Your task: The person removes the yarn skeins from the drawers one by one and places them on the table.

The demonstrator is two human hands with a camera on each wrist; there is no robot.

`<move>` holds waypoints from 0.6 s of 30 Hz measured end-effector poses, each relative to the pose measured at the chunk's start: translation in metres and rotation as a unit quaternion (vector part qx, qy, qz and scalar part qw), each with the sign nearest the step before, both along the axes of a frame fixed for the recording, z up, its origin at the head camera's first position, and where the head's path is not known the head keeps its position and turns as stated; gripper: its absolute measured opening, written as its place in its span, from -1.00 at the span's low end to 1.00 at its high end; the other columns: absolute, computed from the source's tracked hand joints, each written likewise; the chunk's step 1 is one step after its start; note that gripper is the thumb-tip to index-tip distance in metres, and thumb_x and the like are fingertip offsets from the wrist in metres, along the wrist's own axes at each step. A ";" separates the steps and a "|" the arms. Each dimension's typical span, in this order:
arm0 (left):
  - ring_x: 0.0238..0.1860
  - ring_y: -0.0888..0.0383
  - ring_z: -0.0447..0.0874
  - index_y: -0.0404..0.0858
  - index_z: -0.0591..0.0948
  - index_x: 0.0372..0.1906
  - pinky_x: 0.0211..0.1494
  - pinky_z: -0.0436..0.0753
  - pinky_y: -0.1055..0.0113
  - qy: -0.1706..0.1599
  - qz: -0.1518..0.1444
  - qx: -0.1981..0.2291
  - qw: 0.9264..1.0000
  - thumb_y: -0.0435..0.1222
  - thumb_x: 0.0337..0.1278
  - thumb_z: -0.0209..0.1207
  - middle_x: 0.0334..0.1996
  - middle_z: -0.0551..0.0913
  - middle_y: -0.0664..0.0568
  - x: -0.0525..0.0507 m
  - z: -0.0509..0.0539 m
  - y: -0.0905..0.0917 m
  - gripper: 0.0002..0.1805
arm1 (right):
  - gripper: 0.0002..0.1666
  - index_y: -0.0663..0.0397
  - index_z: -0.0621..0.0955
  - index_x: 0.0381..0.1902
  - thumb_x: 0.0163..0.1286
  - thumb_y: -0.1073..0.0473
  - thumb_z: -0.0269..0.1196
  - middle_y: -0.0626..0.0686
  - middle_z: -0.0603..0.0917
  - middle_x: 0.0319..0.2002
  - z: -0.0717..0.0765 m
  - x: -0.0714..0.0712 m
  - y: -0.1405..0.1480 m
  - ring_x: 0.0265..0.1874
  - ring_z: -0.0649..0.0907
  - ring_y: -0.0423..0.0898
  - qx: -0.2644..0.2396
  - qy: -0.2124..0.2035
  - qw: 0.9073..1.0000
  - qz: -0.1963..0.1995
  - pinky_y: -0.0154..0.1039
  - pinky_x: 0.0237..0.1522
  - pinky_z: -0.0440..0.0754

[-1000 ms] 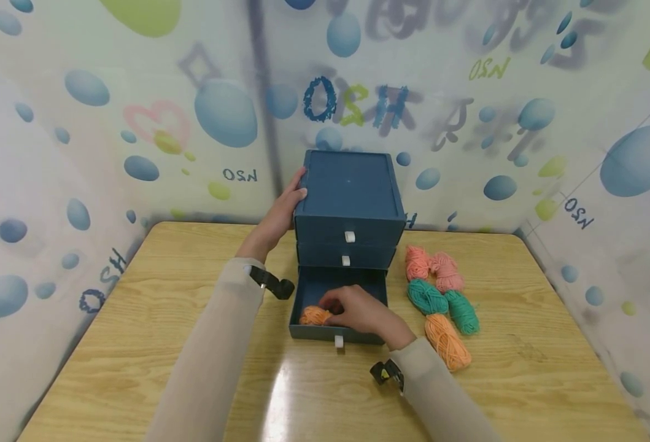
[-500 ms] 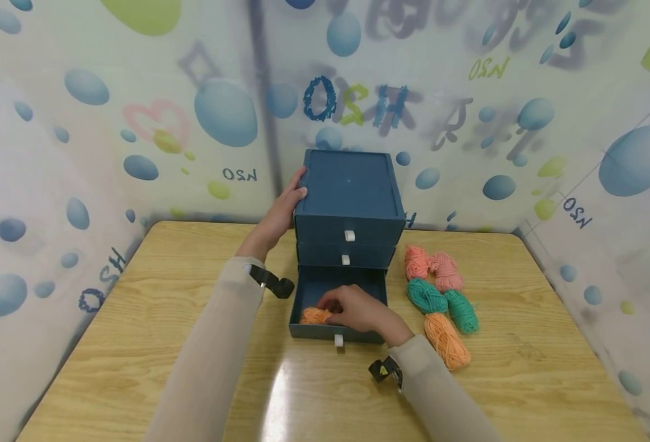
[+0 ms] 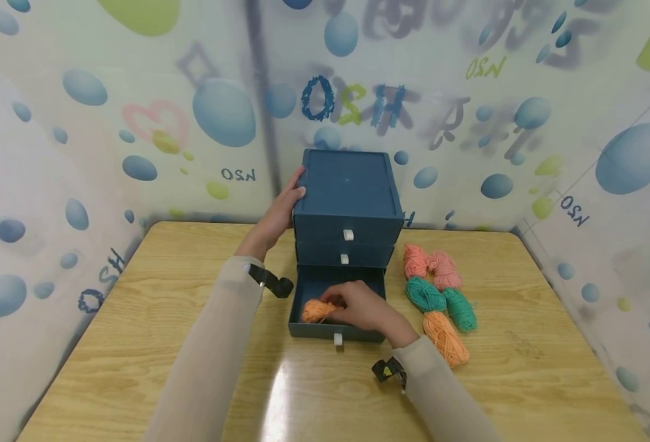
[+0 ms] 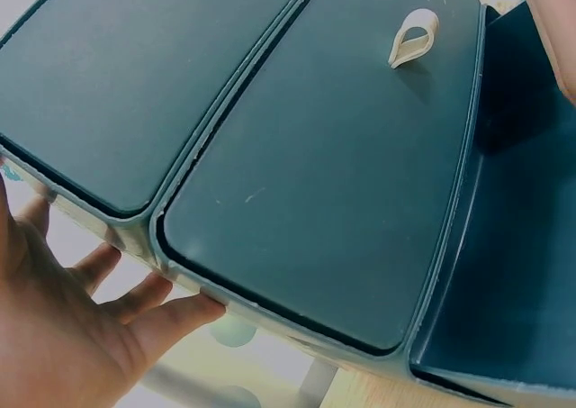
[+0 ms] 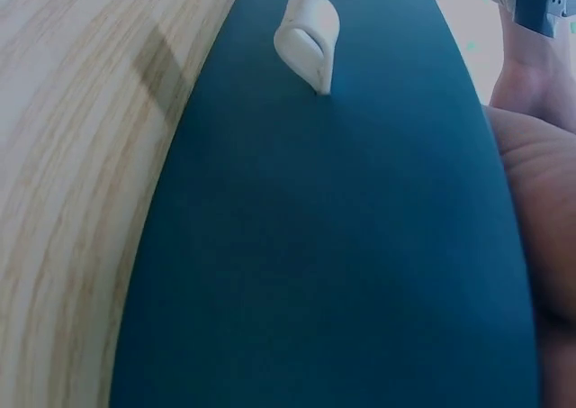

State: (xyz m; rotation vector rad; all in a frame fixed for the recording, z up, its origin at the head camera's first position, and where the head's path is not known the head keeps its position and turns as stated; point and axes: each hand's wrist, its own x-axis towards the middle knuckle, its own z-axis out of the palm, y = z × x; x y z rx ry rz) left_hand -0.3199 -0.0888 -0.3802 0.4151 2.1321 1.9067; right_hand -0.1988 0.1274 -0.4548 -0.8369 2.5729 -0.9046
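A dark blue three-drawer storage box [image 3: 352, 184] stands at the middle back, its bottom drawer [image 3: 309, 285] pulled out. My left hand [image 3: 275, 220] rests against the box's left side; in the left wrist view, its fairly straight fingers [image 4: 175, 322] touch the side near the front edge. Inside the open drawer, my right hand [image 3: 362, 309] pinches a skein of orange yarn [image 3: 315, 311] between thumb and fingers, near the front left. The right wrist view shows the drawer front [image 5: 324, 246] with its white loop pull [image 5: 308, 39]; the yarn is hidden there.
Right of the box lie several yarn skeins on the wooden table [image 3: 192, 294]: a coral skein [image 3: 415, 261], a pink skein [image 3: 444, 270], two green skeins [image 3: 426, 294] and another orange skein [image 3: 446, 339]. A patterned wall [image 3: 220, 184] closes off the back.
The orange yarn in the drawer has risen slightly, along with my right hand's fingers. My left hand stays at the box's side.
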 end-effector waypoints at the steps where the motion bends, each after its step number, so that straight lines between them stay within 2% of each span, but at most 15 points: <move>1: 0.66 -0.01 -0.09 0.48 -0.13 0.58 0.45 0.28 -0.34 0.000 -0.001 0.000 1.000 0.10 0.56 -0.24 0.66 -0.24 0.29 0.000 0.000 0.000 -0.36 | -0.69 0.00 0.73 0.06 0.35 0.21 0.37 -0.03 0.79 -0.11 0.000 0.001 0.001 -0.18 0.70 -0.18 -0.003 0.005 1.000 -0.003 -0.23 -0.09 0.68; 8: 0.66 0.00 -0.10 0.47 -0.14 0.59 0.45 0.28 -0.33 0.002 -0.006 0.000 1.000 0.10 0.56 -0.24 0.66 -0.25 0.31 0.002 0.002 0.001 -0.36 | -0.68 -0.04 0.73 0.05 0.34 0.16 0.39 -0.05 0.78 -0.11 0.003 0.008 0.011 -0.20 0.71 -0.21 -0.029 0.036 0.998 -0.036 -0.33 -0.16 0.67; 18: 0.65 -0.03 -0.06 0.47 -0.17 0.59 0.46 0.29 -0.32 0.005 -0.006 -0.008 1.000 0.10 0.57 -0.26 0.66 -0.27 0.31 0.002 0.002 0.000 -0.36 | -0.65 -0.03 0.72 0.10 0.37 0.12 0.37 0.00 0.76 -0.05 0.013 0.018 0.022 -0.21 0.70 -0.21 -0.046 0.043 0.996 -0.069 -0.40 -0.24 0.65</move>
